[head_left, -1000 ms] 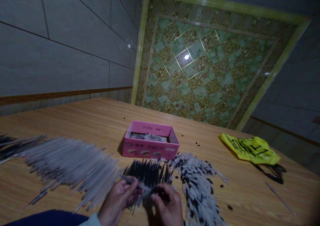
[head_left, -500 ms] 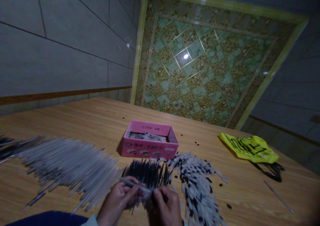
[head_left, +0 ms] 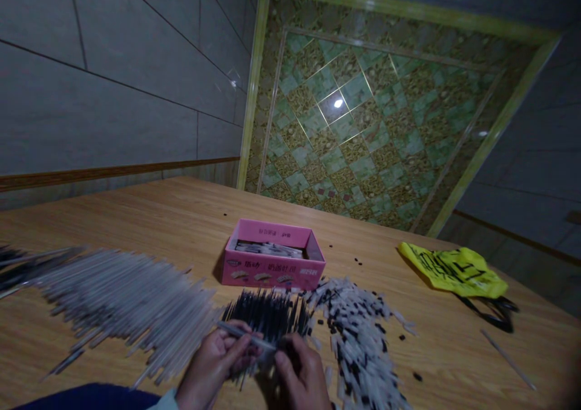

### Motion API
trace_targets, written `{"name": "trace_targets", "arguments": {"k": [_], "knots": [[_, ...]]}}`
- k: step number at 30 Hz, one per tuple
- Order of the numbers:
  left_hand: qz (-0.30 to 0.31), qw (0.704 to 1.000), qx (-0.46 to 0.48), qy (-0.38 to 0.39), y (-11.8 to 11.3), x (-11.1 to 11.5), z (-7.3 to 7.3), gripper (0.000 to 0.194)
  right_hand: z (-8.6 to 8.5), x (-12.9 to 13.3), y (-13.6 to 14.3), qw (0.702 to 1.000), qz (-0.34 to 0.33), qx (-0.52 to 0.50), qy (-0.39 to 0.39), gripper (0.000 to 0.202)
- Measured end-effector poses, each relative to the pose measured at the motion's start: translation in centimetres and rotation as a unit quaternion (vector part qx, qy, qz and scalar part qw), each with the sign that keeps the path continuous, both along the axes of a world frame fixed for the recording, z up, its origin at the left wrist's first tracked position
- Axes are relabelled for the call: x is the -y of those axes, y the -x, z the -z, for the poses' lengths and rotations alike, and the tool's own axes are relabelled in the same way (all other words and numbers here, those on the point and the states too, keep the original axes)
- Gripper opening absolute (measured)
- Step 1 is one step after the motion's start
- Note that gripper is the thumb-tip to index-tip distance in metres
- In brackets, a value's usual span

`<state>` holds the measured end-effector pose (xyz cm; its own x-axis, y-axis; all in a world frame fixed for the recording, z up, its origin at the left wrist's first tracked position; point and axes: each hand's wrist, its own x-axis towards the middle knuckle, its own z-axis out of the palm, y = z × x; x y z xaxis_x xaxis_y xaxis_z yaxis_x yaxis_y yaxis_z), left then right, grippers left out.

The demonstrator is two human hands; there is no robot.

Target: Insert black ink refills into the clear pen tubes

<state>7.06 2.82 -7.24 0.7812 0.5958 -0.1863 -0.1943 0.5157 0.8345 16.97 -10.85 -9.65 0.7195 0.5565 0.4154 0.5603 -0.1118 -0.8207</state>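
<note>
My left hand (head_left: 220,358) is closed around a pale pen barrel (head_left: 242,334), which slants down to the right. At the barrel's right end, my right hand (head_left: 300,367) pinches with thumb and fingers curled; the tip there is too small to make out. Just beyond the hands lie many dark thin refills (head_left: 267,310). A pink box (head_left: 272,272) behind them holds pale pens. To the left spreads a broad pile of clear tubes (head_left: 131,298). On the right is a heap of small translucent caps and black bits (head_left: 358,337).
A yellow bag (head_left: 454,271) with black straps lies at the right of the wooden table (head_left: 181,210), near a single thin stick (head_left: 507,359). Dark pieces (head_left: 18,268) lie at the far left. Small black plugs are scattered about. Tiled walls stand behind.
My right hand's fingers have shifted slightly at the barrel's right end, with the index finger more raised. My left hand keeps its hold.
</note>
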Motion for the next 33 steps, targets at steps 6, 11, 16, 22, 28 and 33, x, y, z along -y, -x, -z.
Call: {"name": "trace_targets", "arguments": {"k": [6,11,16,22,28,33], "knots": [[0.015,1.000,-0.002,-0.009,0.0,0.0,0.1,0.032,-0.6,0.2,0.0,0.999,-0.029,0.013,0.027,0.048],[0.017,1.000,-0.002,-0.004,0.0,-0.1,0.3,0.033,-0.4,0.0,0.1,1.000,-0.007,0.023,0.000,0.045],[0.029,0.999,-0.002,-0.019,0.1,0.0,0.1,0.033,-0.3,0.0,0.1,0.999,-0.032,-0.033,0.020,0.054],[0.028,0.999,-0.011,-0.024,0.0,-0.1,0.1,0.035,-0.3,0.1,0.0,0.999,-0.042,-0.013,0.014,0.043],[0.046,0.998,0.006,-0.042,0.1,-0.4,0.6,0.035,-1.1,0.7,-1.5,0.993,-0.018,-0.005,0.121,0.048],[0.022,0.999,0.005,-0.025,0.3,-0.5,-0.2,0.048,-3.1,3.0,-4.7,0.959,0.114,0.125,0.229,0.015]]}}
